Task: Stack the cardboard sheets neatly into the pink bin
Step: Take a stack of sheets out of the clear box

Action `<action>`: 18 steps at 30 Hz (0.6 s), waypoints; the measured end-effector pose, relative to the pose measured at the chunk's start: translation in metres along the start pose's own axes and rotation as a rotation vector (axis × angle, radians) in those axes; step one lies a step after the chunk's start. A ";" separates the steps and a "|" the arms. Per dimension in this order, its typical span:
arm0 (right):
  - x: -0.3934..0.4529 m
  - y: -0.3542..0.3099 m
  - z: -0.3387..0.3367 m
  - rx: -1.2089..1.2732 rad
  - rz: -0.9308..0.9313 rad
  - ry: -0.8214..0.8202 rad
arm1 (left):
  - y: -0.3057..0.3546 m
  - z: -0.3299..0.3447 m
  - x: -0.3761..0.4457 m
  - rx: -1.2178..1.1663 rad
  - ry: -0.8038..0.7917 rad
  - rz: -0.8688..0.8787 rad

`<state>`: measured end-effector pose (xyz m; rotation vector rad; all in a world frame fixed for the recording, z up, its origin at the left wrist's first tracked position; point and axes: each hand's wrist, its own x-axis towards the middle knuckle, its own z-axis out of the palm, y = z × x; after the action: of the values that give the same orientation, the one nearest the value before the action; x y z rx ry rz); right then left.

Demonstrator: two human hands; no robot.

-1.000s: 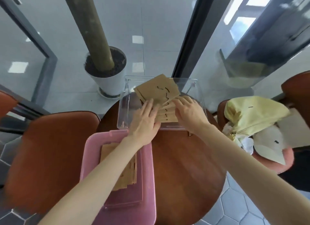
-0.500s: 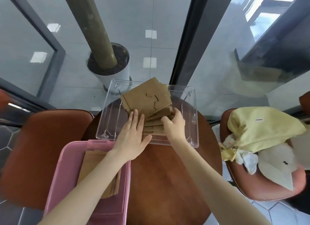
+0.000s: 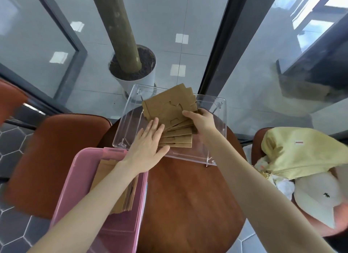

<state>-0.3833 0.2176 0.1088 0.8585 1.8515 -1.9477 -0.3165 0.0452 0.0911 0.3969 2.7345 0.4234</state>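
Note:
A fanned pile of brown cardboard sheets (image 3: 169, 109) lies in a clear plastic bin (image 3: 218, 120) at the far side of the round wooden table (image 3: 188, 205). My right hand (image 3: 200, 120) grips the right edge of the pile's upper sheets, lifting them at a tilt. My left hand (image 3: 148, 149) lies flat with fingers spread, its tips on the pile's left edge. The pink bin (image 3: 79, 173) stands at the near left, with a stack of cardboard sheets (image 3: 128, 196) inside, partly hidden by my left forearm.
Orange-brown chairs stand left (image 3: 52, 158) and right of the table. The right one carries a yellow bag (image 3: 305, 154) and white cloth items (image 3: 316, 196). A white plant pot (image 3: 139, 77) with a trunk stands behind the clear bin, by glass walls.
The view shifted, so everything sits further right in frame. My right hand slid from the pile's front to its right edge and raised the top sheets. My left hand stayed on the left edge.

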 end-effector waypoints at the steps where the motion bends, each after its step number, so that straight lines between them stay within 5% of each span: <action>1: -0.003 0.000 -0.001 0.011 -0.032 0.014 | 0.004 -0.004 -0.002 -0.093 0.071 -0.020; 4: -0.023 -0.002 -0.015 0.093 -0.121 0.054 | 0.014 -0.014 -0.014 -0.506 0.389 -0.190; 6: -0.043 0.000 -0.030 0.207 -0.144 0.043 | 0.022 -0.019 -0.026 -0.831 0.456 -0.327; 12: -0.118 0.035 -0.071 0.299 -0.107 -0.111 | 0.037 -0.022 -0.062 -1.470 0.076 -0.340; 15: -0.151 0.072 -0.083 0.275 -0.103 -0.118 | 0.048 -0.010 -0.088 -1.465 -0.019 -0.262; 18: -0.174 0.112 -0.094 0.244 -0.071 -0.099 | 0.059 0.014 -0.119 -1.349 0.049 -0.254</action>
<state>-0.1629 0.2674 0.1299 0.7570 1.6324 -2.2510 -0.1918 0.0640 0.1329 -0.3199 1.8643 1.9354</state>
